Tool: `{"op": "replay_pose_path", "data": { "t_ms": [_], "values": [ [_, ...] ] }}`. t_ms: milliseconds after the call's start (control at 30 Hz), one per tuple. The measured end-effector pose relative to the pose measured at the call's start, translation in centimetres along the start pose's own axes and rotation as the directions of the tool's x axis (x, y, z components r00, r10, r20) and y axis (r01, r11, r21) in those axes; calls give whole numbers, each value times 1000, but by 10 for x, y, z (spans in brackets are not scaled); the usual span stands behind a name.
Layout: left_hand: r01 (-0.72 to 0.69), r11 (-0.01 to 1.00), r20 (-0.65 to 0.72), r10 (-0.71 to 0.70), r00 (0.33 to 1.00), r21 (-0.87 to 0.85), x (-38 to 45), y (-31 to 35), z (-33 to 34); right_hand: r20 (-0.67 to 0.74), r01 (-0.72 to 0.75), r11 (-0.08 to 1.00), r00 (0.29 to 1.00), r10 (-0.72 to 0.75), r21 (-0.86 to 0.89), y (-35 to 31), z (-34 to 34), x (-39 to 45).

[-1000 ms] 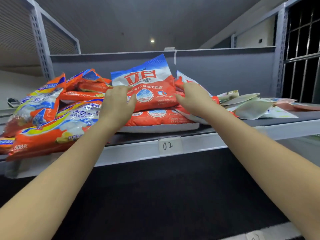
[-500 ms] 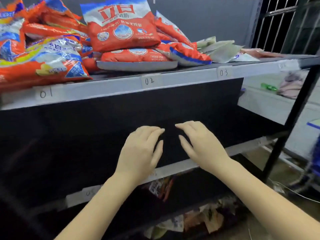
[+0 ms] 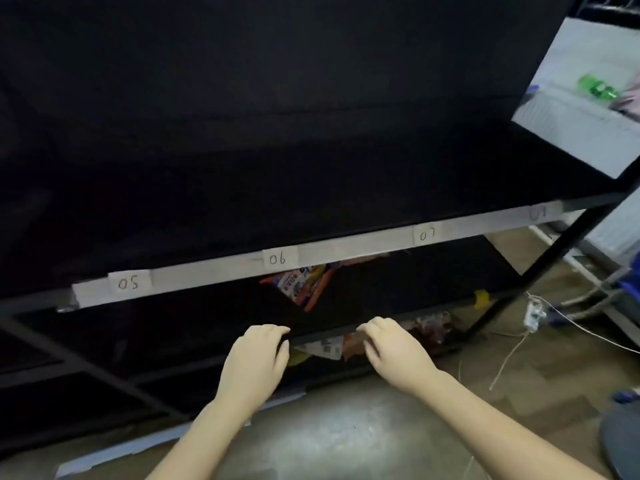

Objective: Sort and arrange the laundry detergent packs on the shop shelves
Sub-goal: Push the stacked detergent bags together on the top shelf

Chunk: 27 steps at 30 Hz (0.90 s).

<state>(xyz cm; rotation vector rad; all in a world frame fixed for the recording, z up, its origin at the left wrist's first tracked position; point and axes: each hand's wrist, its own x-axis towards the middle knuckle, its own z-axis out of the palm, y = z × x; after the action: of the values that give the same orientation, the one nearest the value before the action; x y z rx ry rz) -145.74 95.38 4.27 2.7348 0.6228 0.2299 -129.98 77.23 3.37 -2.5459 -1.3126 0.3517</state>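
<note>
hands low, both empty: the left hand (image 3: 256, 355) and right hand (image 3: 391, 344) hover with loosely curled fingers just above the front edge of the lowest shelf (image 3: 381, 325), each grip relaxed and holding nothing. the step in hand looks like reaching down for the next packs to sort.

the nearest detergent pack (image 3: 304, 282), orange and white, lies tilted on the dark shelf under the label strip (image 3: 207, 277), just below the tag marked 06 (image 3: 278, 259). more crumpled packs (image 3: 332, 346) sit in the shadow under the lowest shelf, between and just beyond the two hands; which kind they are is too dark to tell.

to do it well, i would slide the hands in flat under the shelf edge, take one pack by its body rather than a corner so the soft bag does not sag or tear, and check its print before choosing a slot. the loose white cable (image 3: 512, 355) on the floor to the right is best kept out of the way.
</note>
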Motion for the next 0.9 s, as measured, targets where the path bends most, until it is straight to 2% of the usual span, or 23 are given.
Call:
{"op": "replay_pose_path", "data": {
  "t_ms": [233, 367, 533, 633, 733, 800, 867, 900],
  "values": [
    [239, 971, 188, -236, 953, 5, 29, -12, 97, 203, -100, 992, 976, 83, 75, 60, 62, 52],
    [293, 953, 288, -301, 909, 72, 38, -29, 146, 279, -132, 977, 957, 81, 167, 84, 95, 90],
    [349, 930, 298, -367, 881, 115, 58, -56, 190, 323, -190, 953, 940, 108, 235, 104, 129, 135],
    [398, 913, 293, -405, 866, 85, 77, -69, 210, 358, -230, 935, 925, 125, 269, 109, 145, 165],
    [413, 909, 293, -412, 863, 62, 97, -82, 228, 406, -345, 895, 889, 214, 283, 107, 167, 202],
    [424, 905, 300, -414, 860, 34, 106, -89, 239, 412, -491, 763, 853, 321, 421, 105, 184, 227],
    [421, 907, 311, -406, 859, 21, 113, -96, 250, 437, -599, 469, 798, 415, 649, 99, 199, 249],
    [416, 909, 309, -401, 862, 22, 116, -98, 253, 448, -603, 324, 778, 441, 729, 95, 204, 258]
  ]
}}
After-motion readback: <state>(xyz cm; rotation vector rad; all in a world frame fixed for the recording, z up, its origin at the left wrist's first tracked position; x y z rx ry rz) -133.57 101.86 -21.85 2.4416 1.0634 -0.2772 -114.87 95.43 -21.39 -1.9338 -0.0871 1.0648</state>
